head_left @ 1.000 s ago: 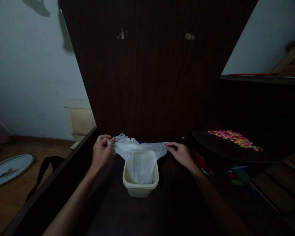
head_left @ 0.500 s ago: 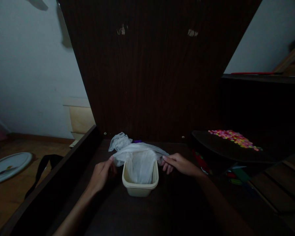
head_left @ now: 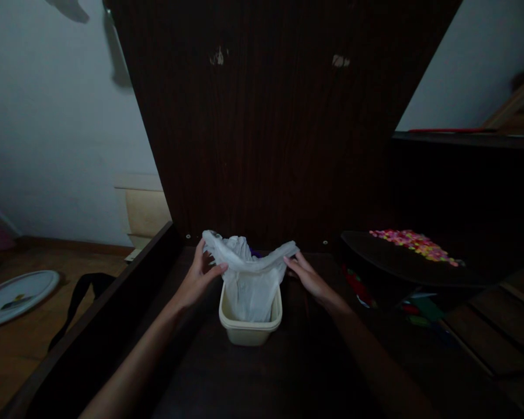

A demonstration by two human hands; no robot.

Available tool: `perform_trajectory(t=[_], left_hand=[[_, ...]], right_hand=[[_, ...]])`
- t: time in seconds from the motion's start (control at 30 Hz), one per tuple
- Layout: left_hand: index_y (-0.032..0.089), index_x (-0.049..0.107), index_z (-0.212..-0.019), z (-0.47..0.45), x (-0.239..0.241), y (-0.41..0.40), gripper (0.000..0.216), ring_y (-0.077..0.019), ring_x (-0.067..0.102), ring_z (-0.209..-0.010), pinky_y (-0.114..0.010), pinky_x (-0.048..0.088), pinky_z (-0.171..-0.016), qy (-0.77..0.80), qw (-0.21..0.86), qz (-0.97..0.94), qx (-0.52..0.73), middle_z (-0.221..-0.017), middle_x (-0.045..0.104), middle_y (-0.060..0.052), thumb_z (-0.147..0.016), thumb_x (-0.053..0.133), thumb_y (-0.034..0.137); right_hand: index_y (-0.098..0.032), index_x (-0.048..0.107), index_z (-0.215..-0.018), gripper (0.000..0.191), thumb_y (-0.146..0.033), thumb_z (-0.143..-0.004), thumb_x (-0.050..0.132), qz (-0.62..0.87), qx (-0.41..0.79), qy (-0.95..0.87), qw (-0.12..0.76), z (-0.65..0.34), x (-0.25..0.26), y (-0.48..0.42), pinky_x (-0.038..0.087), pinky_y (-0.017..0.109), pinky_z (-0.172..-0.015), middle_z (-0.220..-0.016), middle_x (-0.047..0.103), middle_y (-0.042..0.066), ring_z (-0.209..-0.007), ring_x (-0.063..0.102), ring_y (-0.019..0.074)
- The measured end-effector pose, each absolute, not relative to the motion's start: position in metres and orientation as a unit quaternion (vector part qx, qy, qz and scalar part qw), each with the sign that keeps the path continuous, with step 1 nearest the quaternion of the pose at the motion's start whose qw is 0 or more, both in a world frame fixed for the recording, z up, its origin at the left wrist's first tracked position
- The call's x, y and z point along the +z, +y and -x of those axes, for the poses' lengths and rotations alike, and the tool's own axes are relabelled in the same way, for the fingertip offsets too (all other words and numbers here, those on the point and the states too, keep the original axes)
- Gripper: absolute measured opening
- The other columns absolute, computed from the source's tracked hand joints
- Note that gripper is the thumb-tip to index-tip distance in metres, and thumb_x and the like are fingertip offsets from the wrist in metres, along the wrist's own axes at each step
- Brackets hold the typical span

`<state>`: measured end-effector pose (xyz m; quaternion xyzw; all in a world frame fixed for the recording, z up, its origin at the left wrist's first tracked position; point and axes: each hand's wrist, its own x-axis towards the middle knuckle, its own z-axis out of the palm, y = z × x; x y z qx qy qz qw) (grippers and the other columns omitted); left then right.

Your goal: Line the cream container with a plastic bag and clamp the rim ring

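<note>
While both hands [head_left: 197, 276] [head_left: 311, 280] grip, white bag [head_left: 254, 282] between

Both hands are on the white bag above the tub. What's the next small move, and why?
I'd probably ease the left hand and right hand slightly apart and down, bringing the held edge of the white bag toward the tub: that edge is raised above it, the bag's lower part hangs inside, and the front rim is bare.

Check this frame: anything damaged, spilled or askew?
The upright dark panel bears two pale patches, perhaps chipped finish. Small colorful pieces cluster on the dark shelf at right; whether spilled, I cannot tell.
</note>
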<state>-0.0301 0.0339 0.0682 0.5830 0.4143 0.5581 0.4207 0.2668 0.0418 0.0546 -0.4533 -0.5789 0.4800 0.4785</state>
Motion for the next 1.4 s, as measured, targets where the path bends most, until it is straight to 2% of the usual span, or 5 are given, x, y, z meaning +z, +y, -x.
perform_trajectory(t=[0.17,0.5,0.73,1.1,1.4], left_hand=[[0.029,0.026,-0.143,0.016,0.083,0.050,0.091,-0.0303,0.063,-0.121,-0.049,0.054,-0.098,0.400,0.346,-0.597,0.603,-0.143,0.052,-0.017,-0.072,0.081,0.038],[0.021,0.051,-0.120,-0.006,0.133,0.057,0.063,-0.0269,0.062,-0.113,-0.043,0.050,-0.101,0.410,0.116,-0.597,0.680,-0.120,0.061,-0.009,-0.071,0.084,0.042],[0.019,0.063,-0.091,-0.014,0.157,0.062,0.030,-0.0196,0.063,-0.090,-0.031,0.051,-0.080,0.385,0.073,-0.619,0.680,-0.094,0.064,-0.003,-0.077,0.080,0.040],[0.021,0.041,-0.055,-0.001,0.172,0.065,0.047,-0.0098,0.038,-0.053,-0.022,0.034,-0.052,0.394,0.171,-0.476,0.767,-0.057,0.036,0.006,-0.087,0.062,0.049],[0.022,0.047,-0.060,0.036,0.149,0.103,0.051,-0.0120,0.041,-0.048,-0.024,0.034,-0.047,0.496,0.167,-0.443,0.728,-0.053,0.042,0.005,-0.086,0.046,0.066]], right_hand=[[-0.029,0.054,-0.136,0.060,-0.056,-0.085,0.065,0.422,0.470,-0.555,0.541,-0.250,0.076,0.044,0.054,0.046,-0.103,-0.117,0.074,0.006,-0.114,0.069,0.0264],[-0.028,0.052,-0.142,0.062,-0.047,-0.083,0.055,0.341,0.435,-0.584,0.595,-0.229,0.117,0.041,0.049,0.045,-0.108,-0.135,0.066,0.004,-0.126,0.061,0.0282],[-0.023,0.053,-0.137,0.085,-0.038,-0.060,0.083,0.286,0.388,-0.685,0.546,-0.228,0.116,0.038,0.043,0.045,-0.113,-0.140,0.061,0.009,-0.131,0.056,0.0309],[-0.030,0.040,-0.143,0.069,-0.045,-0.080,0.065,0.366,0.353,-0.531,0.678,-0.241,0.113,0.066,0.053,0.048,-0.103,-0.135,0.065,0.007,-0.126,0.062,0.0278],[-0.025,0.059,-0.099,0.028,-0.043,-0.078,0.057,0.446,0.516,-0.387,0.621,-0.270,0.096,0.081,0.061,0.048,-0.078,-0.092,0.077,0.010,-0.086,0.075,0.0299]])
